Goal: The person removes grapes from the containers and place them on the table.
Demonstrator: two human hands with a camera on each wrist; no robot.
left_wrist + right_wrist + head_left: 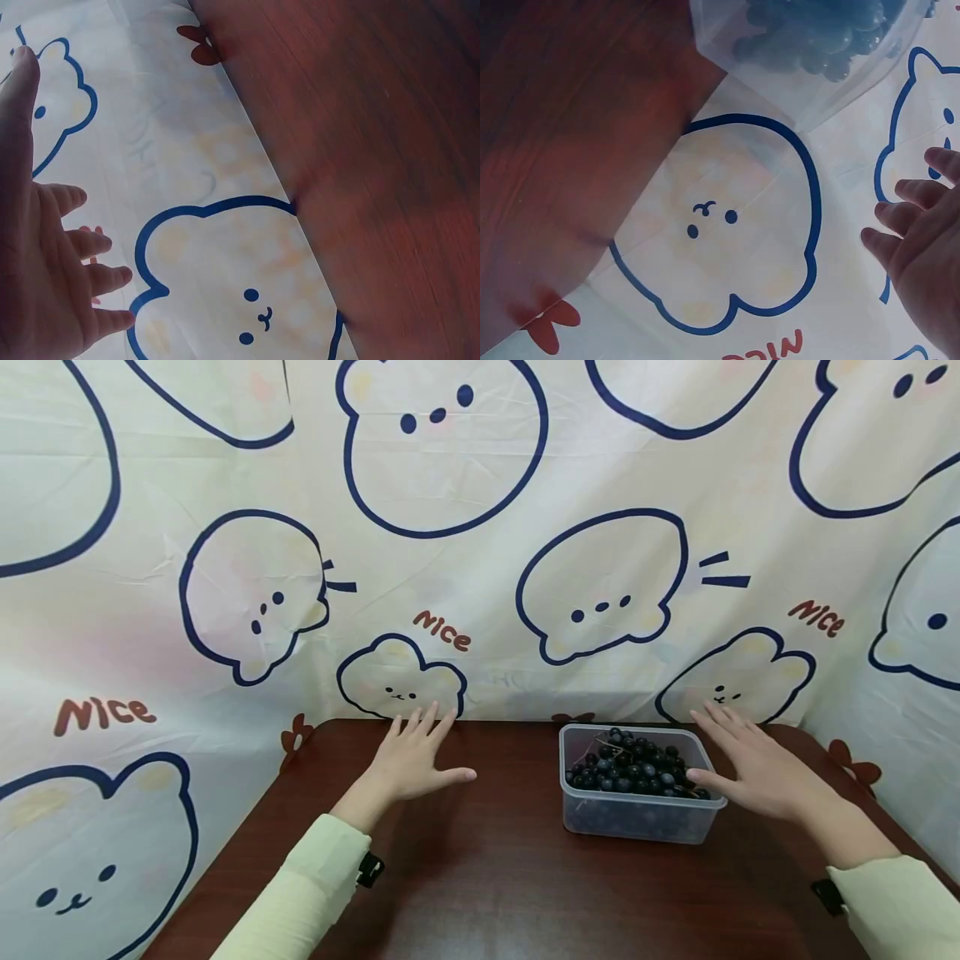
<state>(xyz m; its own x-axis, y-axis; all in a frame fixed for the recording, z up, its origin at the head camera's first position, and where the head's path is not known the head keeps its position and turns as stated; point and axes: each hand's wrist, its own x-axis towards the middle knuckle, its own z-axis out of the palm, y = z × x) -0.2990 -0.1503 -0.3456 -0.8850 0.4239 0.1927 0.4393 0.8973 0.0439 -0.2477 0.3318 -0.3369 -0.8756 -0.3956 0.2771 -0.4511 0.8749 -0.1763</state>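
A clear plastic container (637, 820) stands at the right of the table, filled with dark grapes (630, 768) on their stems. My right hand (757, 768) is spread beside the container's right side, its thumb overlapping the rim in the head view. Over the left part of the table my left hand (416, 760) is held with fingers spread and thumb out, nothing in it. The left wrist view shows that palm (52, 277) with the fingers extended. In the right wrist view the container's lower part (810, 90) appears at the top, apart from the right fingers (922, 195).
A dark brown wooden table (495, 877) spans the front. Behind it and along both sides hangs a pale curtain (480, 577) printed with blue-outlined bear faces and the word "Nice". Black bands (370, 870) show at both wrists, by the pale green sleeves (300, 893).
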